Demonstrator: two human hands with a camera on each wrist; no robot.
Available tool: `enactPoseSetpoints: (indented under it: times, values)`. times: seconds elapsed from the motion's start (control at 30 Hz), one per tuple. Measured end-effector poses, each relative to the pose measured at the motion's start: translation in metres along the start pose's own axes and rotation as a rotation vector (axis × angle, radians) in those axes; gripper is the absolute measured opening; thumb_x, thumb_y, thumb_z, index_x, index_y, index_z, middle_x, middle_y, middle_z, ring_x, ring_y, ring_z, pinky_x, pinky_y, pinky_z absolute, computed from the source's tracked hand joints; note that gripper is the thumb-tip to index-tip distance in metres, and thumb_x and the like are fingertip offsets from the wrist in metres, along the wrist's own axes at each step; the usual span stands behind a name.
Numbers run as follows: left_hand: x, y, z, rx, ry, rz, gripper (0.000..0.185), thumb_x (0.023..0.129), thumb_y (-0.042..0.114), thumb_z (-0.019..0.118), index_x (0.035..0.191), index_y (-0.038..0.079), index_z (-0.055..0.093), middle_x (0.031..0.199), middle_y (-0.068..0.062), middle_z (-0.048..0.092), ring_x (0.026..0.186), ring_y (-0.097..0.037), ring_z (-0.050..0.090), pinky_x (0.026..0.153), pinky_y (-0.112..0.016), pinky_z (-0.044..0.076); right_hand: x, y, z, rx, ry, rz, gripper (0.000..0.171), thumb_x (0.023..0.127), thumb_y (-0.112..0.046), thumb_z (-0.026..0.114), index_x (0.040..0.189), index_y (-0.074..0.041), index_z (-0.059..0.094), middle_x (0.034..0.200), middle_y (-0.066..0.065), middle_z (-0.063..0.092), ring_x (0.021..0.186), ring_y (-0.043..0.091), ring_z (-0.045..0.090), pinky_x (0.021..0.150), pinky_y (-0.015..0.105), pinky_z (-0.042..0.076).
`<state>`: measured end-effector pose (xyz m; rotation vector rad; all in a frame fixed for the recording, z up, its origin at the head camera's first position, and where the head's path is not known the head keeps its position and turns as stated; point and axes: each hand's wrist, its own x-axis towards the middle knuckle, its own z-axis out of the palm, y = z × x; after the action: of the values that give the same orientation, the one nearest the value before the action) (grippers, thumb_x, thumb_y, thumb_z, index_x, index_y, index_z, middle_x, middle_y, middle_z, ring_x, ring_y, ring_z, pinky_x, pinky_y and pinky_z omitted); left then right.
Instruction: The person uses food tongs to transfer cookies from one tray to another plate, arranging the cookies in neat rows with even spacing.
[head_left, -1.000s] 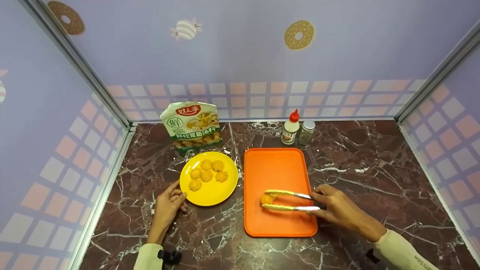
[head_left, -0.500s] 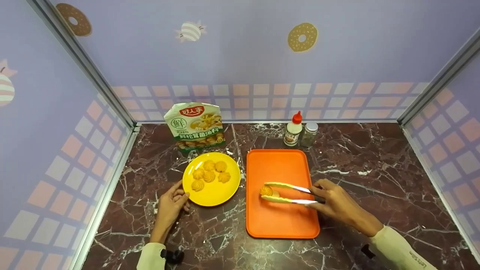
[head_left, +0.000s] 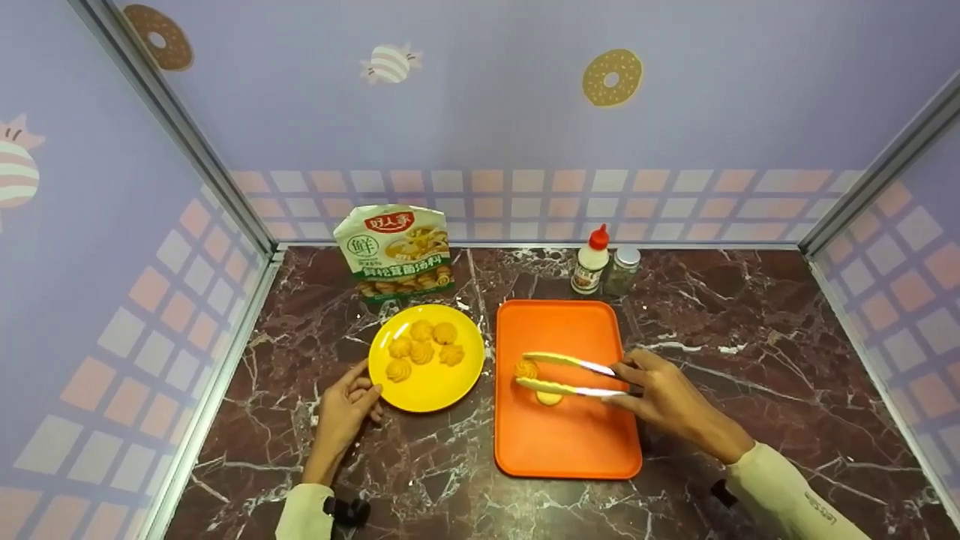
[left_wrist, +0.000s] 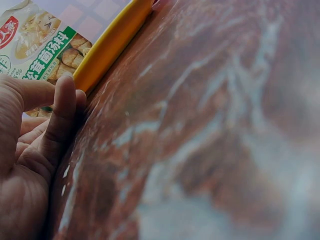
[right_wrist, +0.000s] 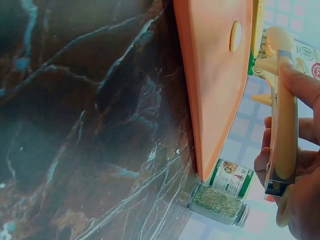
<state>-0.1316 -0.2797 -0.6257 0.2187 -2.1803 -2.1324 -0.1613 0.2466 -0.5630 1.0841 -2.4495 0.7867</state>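
A cookie is being pinched in tongs gripped by the right hand, held just above the orange tray. The tongs' long axis is pointing left toward the yellow plate, which is being touched at its near rim by the relaxed left hand. Open counter is lying to the right.

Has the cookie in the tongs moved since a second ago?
Yes. The cookie in the tongs now sits farther up the orange tray, toward the bottles, lifted off it.
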Motion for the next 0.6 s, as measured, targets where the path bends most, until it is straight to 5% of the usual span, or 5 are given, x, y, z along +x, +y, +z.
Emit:
enactPoseSetpoints:
  times: [0.6]
  values:
    - [0.001, -0.002, -0.002, 0.007, -0.004, 0.000, 0.060, 0.102, -0.011, 0.069, 0.159, -0.010, 0.050, 0.097, -0.024, 0.067, 0.062, -0.017, 0.066, 0.053, -0.028, 0.062, 0.018, 0.001, 0.008, 0.043, -0.040, 0.055, 0.040, 0.082, -0.014, 0.099, 0.115, 0.002, 0.083, 0.105, 0.007, 0.070, 0.087, 0.017, 0.066, 0.068, 0.035, 0.060]
